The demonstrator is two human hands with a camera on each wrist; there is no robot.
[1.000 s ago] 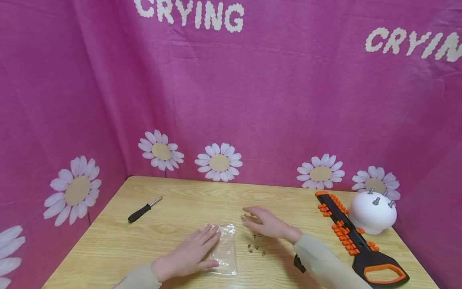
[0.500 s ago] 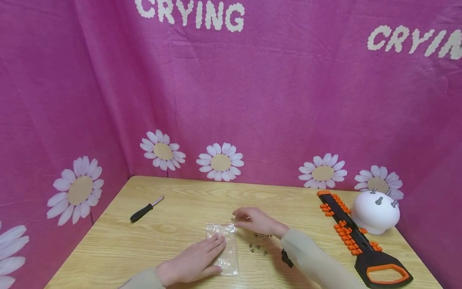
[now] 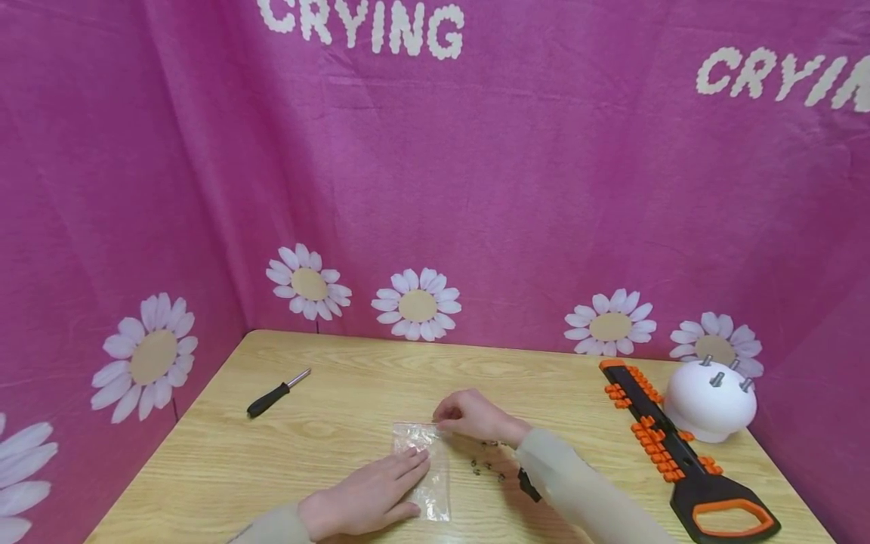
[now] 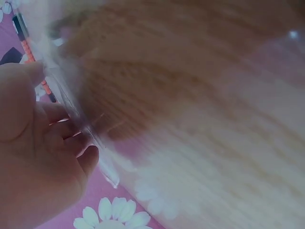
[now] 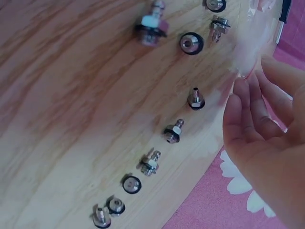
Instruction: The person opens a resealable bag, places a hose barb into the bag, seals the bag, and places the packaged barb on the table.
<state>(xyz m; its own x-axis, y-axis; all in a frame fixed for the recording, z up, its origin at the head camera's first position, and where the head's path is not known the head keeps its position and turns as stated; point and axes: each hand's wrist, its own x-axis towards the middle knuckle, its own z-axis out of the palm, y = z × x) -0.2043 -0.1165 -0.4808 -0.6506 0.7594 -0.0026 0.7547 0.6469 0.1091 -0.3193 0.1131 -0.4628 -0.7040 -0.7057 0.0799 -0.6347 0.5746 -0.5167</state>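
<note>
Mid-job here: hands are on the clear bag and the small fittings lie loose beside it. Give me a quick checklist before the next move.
1. Clear plastic bag pinned flat on the table by the left hand: ok.
2. Right hand at the bag's far edge: ok; whether it actually pinches it: cannot tell.
3. Bag mouth open: cannot tell.
4. Small metal fittings loose on the table, outside the bag: ok, within reach.
5. Screwdriver and orange-black tool away from the hands: ok.
</note>
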